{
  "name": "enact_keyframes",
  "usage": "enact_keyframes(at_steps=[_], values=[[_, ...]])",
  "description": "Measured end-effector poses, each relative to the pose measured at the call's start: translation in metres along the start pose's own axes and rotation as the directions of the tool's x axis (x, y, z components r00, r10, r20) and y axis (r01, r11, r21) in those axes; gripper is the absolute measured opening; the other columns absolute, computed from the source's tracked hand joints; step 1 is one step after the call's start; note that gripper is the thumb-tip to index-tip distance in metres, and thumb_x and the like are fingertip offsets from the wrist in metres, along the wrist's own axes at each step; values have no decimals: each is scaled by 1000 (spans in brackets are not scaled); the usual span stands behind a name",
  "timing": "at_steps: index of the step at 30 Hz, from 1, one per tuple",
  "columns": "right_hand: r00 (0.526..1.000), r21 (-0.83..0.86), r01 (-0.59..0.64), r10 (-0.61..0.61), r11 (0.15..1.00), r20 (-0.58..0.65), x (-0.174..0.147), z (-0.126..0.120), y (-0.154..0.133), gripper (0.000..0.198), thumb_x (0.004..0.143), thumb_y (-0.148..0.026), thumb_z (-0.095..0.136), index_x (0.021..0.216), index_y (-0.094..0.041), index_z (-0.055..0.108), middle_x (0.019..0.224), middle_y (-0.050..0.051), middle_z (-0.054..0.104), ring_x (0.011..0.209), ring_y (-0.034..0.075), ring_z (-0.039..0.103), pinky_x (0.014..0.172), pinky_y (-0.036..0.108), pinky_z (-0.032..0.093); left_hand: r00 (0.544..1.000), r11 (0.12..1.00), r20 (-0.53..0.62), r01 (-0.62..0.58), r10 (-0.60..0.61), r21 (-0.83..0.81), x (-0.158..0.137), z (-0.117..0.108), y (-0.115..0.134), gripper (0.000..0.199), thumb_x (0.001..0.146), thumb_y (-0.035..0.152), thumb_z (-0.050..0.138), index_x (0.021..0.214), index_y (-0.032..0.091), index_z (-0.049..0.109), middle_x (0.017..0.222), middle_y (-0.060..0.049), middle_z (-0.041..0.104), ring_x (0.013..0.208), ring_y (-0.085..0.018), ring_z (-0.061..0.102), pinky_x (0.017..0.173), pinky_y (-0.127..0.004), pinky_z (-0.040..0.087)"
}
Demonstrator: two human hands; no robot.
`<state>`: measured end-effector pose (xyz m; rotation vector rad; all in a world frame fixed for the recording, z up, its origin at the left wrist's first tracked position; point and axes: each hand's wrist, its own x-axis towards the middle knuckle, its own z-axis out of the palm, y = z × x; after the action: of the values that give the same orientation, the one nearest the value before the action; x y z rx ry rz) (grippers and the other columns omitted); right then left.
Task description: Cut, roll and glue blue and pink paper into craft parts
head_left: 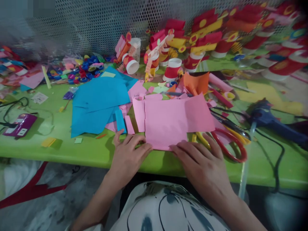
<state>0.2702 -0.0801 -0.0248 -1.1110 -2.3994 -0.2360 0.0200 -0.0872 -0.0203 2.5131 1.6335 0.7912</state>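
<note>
A pink sheet of paper (pixel 166 122) lies near the front edge of the table, its near edge seemingly folded into a narrow strip. My left hand (pixel 128 155) grips its near left corner, thumb and fingers close together. At the near right corner, the fingers of my right hand (pixel 202 157) press on the same edge. Another pink piece (pixel 199 114) shows at the sheet's right side. Left of it lie a rolled blue paper strip (pixel 120 121) and a small pink strip (pixel 129 125). Red-handled scissors (pixel 243 157) rest beside my right hand, partly covered.
Blue paper sheets (pixel 96 96) spread to the left. A glue gun (pixel 276 120) with its cord lies at the right. Decorated red paper cups (pixel 173 69) stand along the back. A purple device (pixel 20 125) sits far left on the green table (pixel 60 150).
</note>
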Motion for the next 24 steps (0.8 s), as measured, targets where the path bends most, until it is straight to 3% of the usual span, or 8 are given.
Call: enact_keyframes(at_steps=[4,8,16,24], values=[[998,17,-50,50,999,28,-1,1,1,30,95,-6,62,116,-23,75,110,8,78,95,25,71,111,58,45,1000,1000,17,12,-11,-18,0,0,0,13,102,24,65,95,28,75,98,2,76,93,-19,70,116,-52,22],[999,17,-36,36,999,33,-1,3,1,28,94,-7,61,115,-20,75,104,10,75,93,27,67,102,54,51,998,998,41,48,-47,-27,1,0,0,15,103,28,63,93,27,74,98,1,76,95,-21,70,116,-53,22],[989,30,-84,79,996,128,3,4,1,26,97,-9,54,113,-18,72,103,11,74,95,29,64,100,50,49,981,988,131,151,-145,-37,4,-2,3,21,106,34,58,92,23,69,99,0,74,98,-21,68,115,-54,24],[964,-28,-186,188,982,190,15,6,-2,22,104,-25,50,99,-21,71,90,9,74,88,29,64,96,51,49,978,974,58,206,-202,-91,4,2,4,17,101,32,64,86,23,67,92,1,72,96,-21,69,114,-51,27]])
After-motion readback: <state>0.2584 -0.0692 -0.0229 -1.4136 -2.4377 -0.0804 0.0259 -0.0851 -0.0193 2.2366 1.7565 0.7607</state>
